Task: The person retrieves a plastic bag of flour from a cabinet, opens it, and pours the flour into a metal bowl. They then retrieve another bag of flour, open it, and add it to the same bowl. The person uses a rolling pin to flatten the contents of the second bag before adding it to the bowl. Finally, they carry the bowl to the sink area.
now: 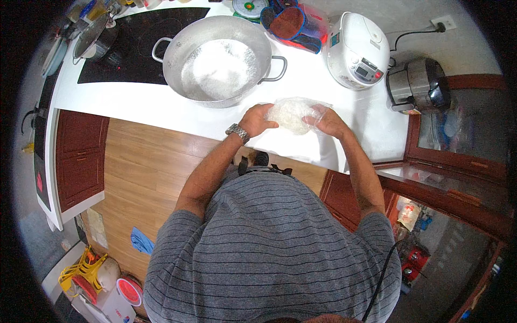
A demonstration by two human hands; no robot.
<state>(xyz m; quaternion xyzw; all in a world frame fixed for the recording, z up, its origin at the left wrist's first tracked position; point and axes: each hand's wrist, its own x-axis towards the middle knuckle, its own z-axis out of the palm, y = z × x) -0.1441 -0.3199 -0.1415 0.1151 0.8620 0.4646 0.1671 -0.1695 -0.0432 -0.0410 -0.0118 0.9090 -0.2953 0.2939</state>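
Note:
A clear plastic bag of white, grainy-looking stuff (pixel 291 115) rests on the white countertop (pixel 161 103), close to its front edge. My left hand (pixel 257 120), below a metal watch, grips the bag's left side. On the right, my right hand (pixel 328 120) has its fingers in the loose plastic, with the thumb pressed on the bag. Just behind and to the left stands a large two-handled aluminium pot (pixel 218 91), wide open at the top. Its bright bottom shows glare, so I cannot tell whether anything lies in it.
A black glass cooktop (pixel 133 52) lies left of the pot, holding a lidded pot (pixel 95 38). Toward the back are a dial scale (pixel 249 7) and oven mitts (pixel 287 23). A white rice cooker (pixel 357 50) and a dark appliance (pixel 420 87) stand at right.

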